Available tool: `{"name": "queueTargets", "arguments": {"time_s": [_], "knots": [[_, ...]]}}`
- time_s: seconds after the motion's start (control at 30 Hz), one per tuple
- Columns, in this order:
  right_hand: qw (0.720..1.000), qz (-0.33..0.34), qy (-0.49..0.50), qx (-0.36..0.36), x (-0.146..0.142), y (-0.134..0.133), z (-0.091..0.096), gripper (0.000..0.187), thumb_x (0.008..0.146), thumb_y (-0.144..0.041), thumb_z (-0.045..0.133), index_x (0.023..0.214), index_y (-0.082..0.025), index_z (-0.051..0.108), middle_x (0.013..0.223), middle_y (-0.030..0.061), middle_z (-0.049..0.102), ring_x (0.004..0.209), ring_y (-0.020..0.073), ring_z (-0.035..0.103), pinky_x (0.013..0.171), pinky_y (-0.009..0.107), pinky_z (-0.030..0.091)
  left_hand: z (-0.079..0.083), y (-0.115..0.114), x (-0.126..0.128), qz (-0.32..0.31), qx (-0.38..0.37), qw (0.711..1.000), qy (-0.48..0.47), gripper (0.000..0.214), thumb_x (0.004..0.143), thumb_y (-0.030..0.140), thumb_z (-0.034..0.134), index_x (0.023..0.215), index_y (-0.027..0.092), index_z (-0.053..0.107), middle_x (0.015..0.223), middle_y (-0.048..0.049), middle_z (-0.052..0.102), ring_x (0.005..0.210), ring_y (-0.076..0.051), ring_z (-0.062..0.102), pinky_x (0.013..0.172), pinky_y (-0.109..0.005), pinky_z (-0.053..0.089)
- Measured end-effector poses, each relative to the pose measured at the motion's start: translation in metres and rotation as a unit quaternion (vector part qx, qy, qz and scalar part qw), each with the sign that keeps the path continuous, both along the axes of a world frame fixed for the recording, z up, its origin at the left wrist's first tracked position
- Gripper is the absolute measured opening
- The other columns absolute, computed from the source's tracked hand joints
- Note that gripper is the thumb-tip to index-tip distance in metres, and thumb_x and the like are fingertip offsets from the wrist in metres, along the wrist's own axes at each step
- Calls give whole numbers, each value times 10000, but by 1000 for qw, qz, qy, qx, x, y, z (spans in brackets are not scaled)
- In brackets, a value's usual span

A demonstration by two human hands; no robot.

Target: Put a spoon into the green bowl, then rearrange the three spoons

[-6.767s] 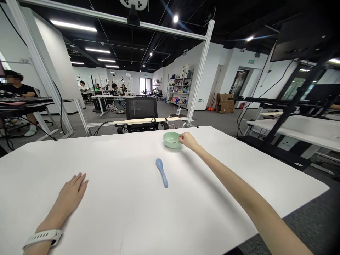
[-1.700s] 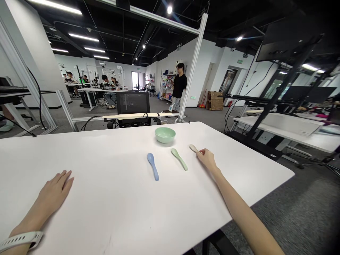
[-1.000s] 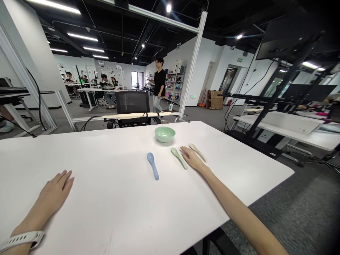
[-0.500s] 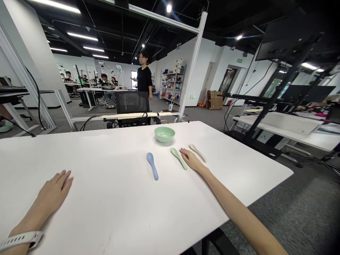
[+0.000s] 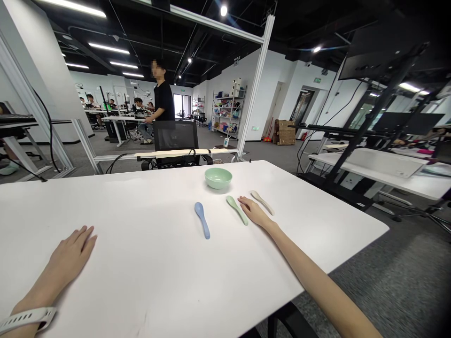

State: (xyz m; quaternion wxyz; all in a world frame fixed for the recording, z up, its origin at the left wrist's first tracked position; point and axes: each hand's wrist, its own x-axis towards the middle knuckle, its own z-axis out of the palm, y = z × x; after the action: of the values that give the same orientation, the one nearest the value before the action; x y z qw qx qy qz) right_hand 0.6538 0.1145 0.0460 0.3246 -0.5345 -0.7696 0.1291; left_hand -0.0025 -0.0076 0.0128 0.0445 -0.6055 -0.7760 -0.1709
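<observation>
Green spoon [image 5: 237, 210], lying flat; R hand [image 5: 253, 213] just beside.

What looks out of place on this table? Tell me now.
Nothing stands out: the pale green bowl sits upright, and the blue spoon, green spoon and beige spoon lie flat in a loose row, with no visible spill or damage.

Sitting upright near the far edge of the white desk [image 5: 148, 263], a pale green bowl [image 5: 218, 178]; lying flat in a slanted row just nearer, 3 spoons, side by side and apart: a blue spoon [image 5: 202, 220], a green spoon [image 5: 237, 210], a cream spoon [image 5: 262, 202].
</observation>
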Motion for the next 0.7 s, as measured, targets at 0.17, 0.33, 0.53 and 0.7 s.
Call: {"name": "queueTargets", "arguments": {"time_s": [0.17, 0.33, 0.53, 0.7], "knots": [[1000, 4, 1, 3, 0, -1, 1, 401, 1040, -273, 526, 1337, -197, 784, 1481, 143, 703, 1488, 323, 574, 1270, 538, 436, 0, 0, 2, 6, 13, 1000, 1, 784, 960, 496, 251, 1496, 39, 596, 1605, -233, 604, 1538, -396, 510, 1252, -581, 422], [1000, 2, -1, -3, 0, -1, 1, 399, 1043, -269, 527, 1336, -179, 782, 1501, 162, 684, 1495, 328, 566, 1274, 528, 429, 0, -1, 3, 3, 3, 1000, 1, 806, 979, 505, 208, 1514, 23, 569, 1633, -237, 572, 1558, -398, 483, 1267, -576, 400], [1000, 0, -10, -3, 0, 0, 0, 428, 1045, -252, 483, 1351, -163, 769, 1508, 168, 678, 1501, 326, 560, 1268, 535, 433, 2, -3, 4, 1, -3, 1000, -13, 838, 996, 529, 168, 1524, 4, 554, 1653, -256, 541, 1576, -412, 454, 1288, -597, 364], [1000, 1, -17, -2, 0, 1, 0, 431, 1048, -258, 472, 1349, -174, 769, 1506, 161, 682, 1497, 324, 564, 1265, 535, 437, 2, -1, 3, 2, -11, 1000, -14, 869, 981, 544, 157, 1538, -2, 539, 1661, -249, 534, 1583, -419, 443, 1289, -592, 366]]}}
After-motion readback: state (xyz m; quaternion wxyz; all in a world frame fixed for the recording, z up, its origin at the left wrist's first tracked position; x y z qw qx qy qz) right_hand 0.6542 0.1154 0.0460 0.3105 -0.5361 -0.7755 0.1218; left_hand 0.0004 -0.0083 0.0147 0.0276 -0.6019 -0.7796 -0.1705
